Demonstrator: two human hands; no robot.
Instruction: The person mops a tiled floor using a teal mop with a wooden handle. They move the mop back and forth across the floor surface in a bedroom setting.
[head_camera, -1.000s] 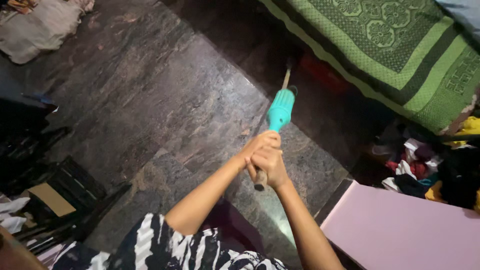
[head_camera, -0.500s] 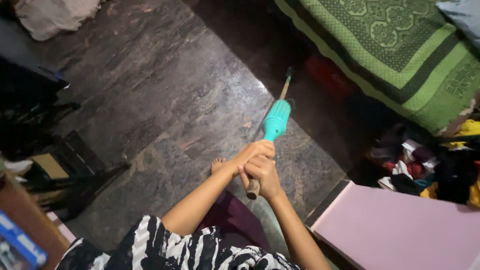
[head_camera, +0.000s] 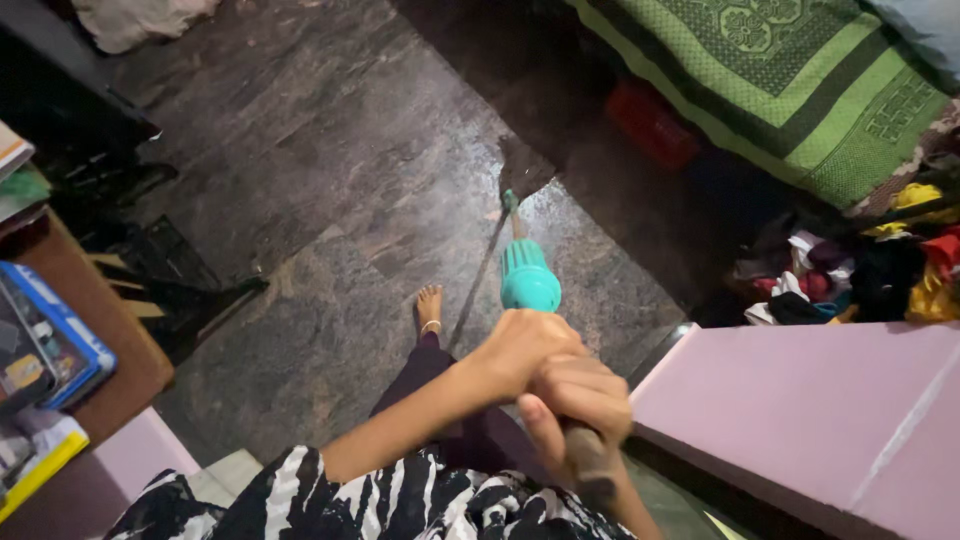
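Head view, looking down along a mop held in both hands. Compared with the frames of a second ago, we see the mop drawn back toward the body: its teal collar, which then lay farther out over the floor near the bed, now sits just beyond the knuckles, and a bare foot has come into view beside the shaft. The camera has also swung, bringing a pink surface closer at the right. We read this as the pull-back phase of a mopping stroke.

The left hand is closed around the handle just behind the teal collar; the right hand is wrapped around the dark wooden end of the handle, thumb pointing down.

The mop runs from the hands out to a dark head resting on the stone floor, which shines wet about it. A bed with a green cover and a heap of clothes lie to the right.
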